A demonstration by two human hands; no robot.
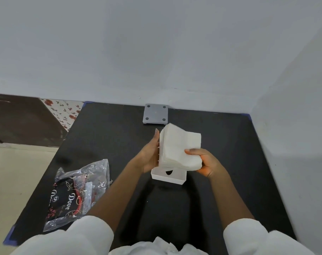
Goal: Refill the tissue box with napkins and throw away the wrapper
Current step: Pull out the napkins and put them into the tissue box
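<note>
A thick stack of white napkins is held between both hands, tilted, just above a white open tissue box on the black table. My left hand presses flat against the stack's left side. My right hand grips its lower right corner, thumb on top. The box's far part is hidden behind the stack; a dark oval hole shows in its inner wall. The clear plastic wrapper with black and red print lies flat at the table's left front.
A grey square plate with four holes lies at the table's far edge against the wall. Walls stand behind and to the right. A floor drop lies left of the table edge, beside a floral cloth.
</note>
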